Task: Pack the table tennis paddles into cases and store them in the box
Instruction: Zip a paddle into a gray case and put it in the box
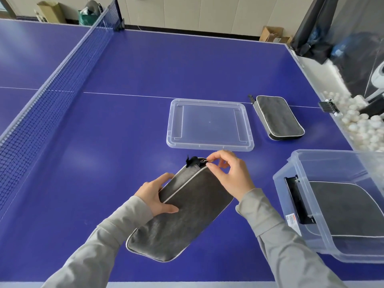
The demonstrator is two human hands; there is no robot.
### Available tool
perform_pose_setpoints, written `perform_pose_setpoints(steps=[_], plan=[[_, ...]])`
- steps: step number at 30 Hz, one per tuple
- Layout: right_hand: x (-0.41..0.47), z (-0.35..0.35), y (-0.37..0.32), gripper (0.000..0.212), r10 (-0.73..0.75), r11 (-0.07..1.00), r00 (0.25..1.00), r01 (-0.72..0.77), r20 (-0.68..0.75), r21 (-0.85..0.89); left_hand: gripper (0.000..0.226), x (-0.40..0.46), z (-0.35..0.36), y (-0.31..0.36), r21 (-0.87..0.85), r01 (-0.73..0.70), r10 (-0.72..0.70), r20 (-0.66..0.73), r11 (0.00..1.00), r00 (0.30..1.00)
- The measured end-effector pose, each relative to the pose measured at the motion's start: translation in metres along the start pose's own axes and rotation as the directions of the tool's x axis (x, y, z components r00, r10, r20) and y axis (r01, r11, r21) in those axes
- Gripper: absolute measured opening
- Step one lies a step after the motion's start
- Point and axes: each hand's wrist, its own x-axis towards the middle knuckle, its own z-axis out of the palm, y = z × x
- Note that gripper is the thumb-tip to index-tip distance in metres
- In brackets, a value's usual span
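The left hand (156,195) clasps the long edge of a grey fabric paddle case with pale piping (178,213), thumb laid flat on its top face and fingers curled under the far side, holding it tilted just above the blue table tennis table (128,65). The right hand (230,175) is nearly closed, thumb and forefinger pinched together at the zipper on the case's upper corner, beside a small black pull tab (192,161); the other fingers are loosely bent and free. Just beyond the hands lies a clear plastic rectangular lid (209,123), flat on the table, and to its right, close by, a second grey zipped case (277,118) rests closed across the white centre line. At the right edge stands a clear plastic storage box (299,163), with a third grey case (351,208) lying inside on its floor. The tabletop left of the held case is broad, smooth and bare as far as the dark blue mesh net (52,90). Past the table's right end sits a heap of white balls (363,125).
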Motion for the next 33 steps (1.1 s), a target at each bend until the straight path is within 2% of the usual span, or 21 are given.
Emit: perform_pose_setpoints(steps=[3,6,8,10,13,16,18,20,24,27,29,31,33], plan=[[-0.013,0.006,0.015,0.023,0.15,0.987,0.987,-0.146,-0.061,0.059,0.07,-0.004,0.005,-0.01,-0.316,0.052,-0.083,-0.085,0.947,0.993],[-0.035,0.012,0.028,0.039,0.347,0.929,0.932,-0.326,-0.106,0.176,0.069,-0.006,0.011,-0.018,-0.708,0.024,-0.208,-0.174,0.706,0.963],[-0.051,0.02,0.032,0.046,0.477,0.854,0.872,-0.43,-0.108,0.294,0.071,-0.004,0.017,-0.019,-0.836,-0.022,-0.303,-0.224,0.549,0.926],[-0.064,0.029,0.032,0.046,0.568,0.757,0.82,-0.488,-0.068,0.434,0.061,0.0,0.024,-0.017,-0.907,-0.079,-0.388,-0.254,0.414,0.886],[-0.076,0.046,0.025,0.048,0.617,0.593,0.786,-0.502,0.044,0.629,0.048,0.01,0.034,-0.01,-0.964,-0.131,-0.504,-0.235,0.233,0.831],[-0.074,0.057,0.012,0.062,0.663,0.383,0.74,-0.462,0.11,0.8,0.043,0.019,0.045,0.003,-0.979,-0.174,-0.526,-0.202,0.104,0.826],[-0.069,0.058,0.007,0.064,0.695,0.314,0.713,-0.417,0.093,0.853,0.04,0.02,0.052,0.013,-0.981,-0.188,-0.504,-0.187,0.049,0.843],[-0.065,0.053,0.005,0.065,0.722,0.304,0.69,-0.372,0.042,0.877,0.041,0.019,0.057,0.019,-0.984,-0.173,-0.468,-0.169,0.035,0.867],[-0.065,0.031,0.006,0.065,0.712,0.32,0.702,-0.301,-0.018,0.898,0.044,0.019,0.061,0.024,-0.995,-0.089,-0.37,-0.098,0.043,0.924],[-0.071,0.006,0.008,0.064,0.689,0.36,0.723,-0.275,-0.055,0.892,0.018,0.013,0.053,0.013,-0.988,0.048,-0.236,0.012,0.149,0.972],[-0.077,-0.014,0.011,0.064,0.669,0.406,0.738,-0.264,-0.088,0.875,0.011,0.014,0.042,-0.001,-0.981,0.086,-0.173,0.056,0.171,0.983],[-0.084,-0.037,0.015,0.062,0.638,0.464,0.761,-0.259,-0.116,0.847,0.027,0.02,0.023,-0.012,-0.981,0.093,-0.193,0.06,0.167,0.979],[-0.09,-0.057,0.017,0.06,0.612,0.507,0.78,-0.261,-0.13,0.822,0.042,0.032,0.007,-0.014,-0.957,0.099,-0.157,0.057,0.273,0.986]])
